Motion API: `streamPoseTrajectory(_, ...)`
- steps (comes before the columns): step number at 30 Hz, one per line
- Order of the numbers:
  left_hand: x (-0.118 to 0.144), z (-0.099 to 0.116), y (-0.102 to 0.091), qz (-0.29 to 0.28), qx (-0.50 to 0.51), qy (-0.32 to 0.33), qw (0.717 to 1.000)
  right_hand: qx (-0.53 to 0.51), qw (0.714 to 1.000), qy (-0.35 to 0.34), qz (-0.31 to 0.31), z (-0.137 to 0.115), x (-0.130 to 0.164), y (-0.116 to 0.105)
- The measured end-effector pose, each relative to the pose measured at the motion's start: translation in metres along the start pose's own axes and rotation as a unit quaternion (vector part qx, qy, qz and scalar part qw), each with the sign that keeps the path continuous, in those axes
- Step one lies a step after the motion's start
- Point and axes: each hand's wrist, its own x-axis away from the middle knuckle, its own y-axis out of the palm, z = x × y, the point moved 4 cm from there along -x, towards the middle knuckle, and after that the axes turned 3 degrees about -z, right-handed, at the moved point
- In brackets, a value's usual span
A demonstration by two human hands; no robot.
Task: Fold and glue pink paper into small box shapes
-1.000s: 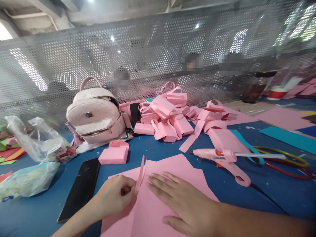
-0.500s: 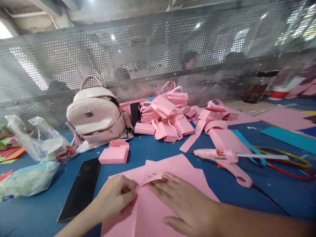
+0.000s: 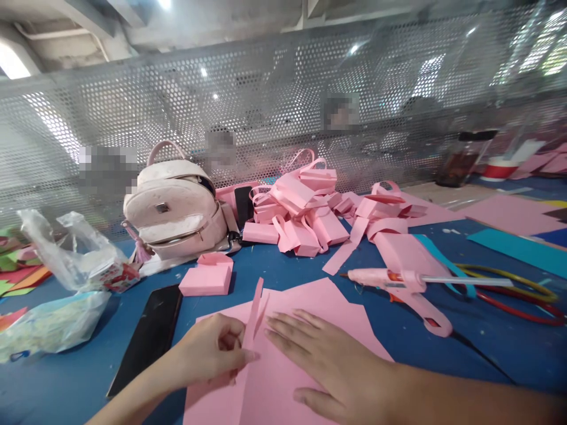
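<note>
Our left hand (image 3: 212,351) pinches a raised pink strip (image 3: 254,313); our right hand (image 3: 328,360), fingers flat, steadies the pink sheet (image 3: 319,301).

Left hand (image 3: 212,354): bare; no glove, ring or watch is seen.
Right hand (image 3: 332,369): bare; no sleeve is seen on the forearm.

Phone (image 3: 148,336) left of paper sheet (image 3: 292,342) — glue gun (image 3: 398,286) right, backpack (image 3: 175,203) behind.
</note>
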Motion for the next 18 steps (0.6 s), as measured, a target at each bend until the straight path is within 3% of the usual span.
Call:
streamPoseTrajectory(5, 0.007, 0.01, -0.004, 0.055, -0.046, 0.035, 0.997, 0.016, 0.999, -0.013, 0.032, 0.0, 0.001, -0.001)
streamPoseTrajectory(9, 0.011, 0.018, -0.004, 0.099, -0.05, 0.064, 0.992, 0.057, 0.991, -0.045, 0.11, -0.008, 0.003, -0.008)
streamPoseTrajectory(13, 0.015, 0.03, 0.004, 0.088, 0.006, 0.09, 0.992, 0.152, 0.961, -0.115, 0.198, -0.027, 0.011, -0.024)
streamPoseTrajectory(15, 0.022, 0.039, 0.011, 0.079, 0.026, 0.114, 0.99, 0.187, 0.948, -0.113, 0.231, -0.034, 0.015, -0.032)
streamPoseTrajectory(18, 0.033, 0.055, 0.021, 0.07, -0.002, 0.153, 0.986, 0.164, 0.958, -0.08, 0.222, -0.037, 0.016, -0.039)
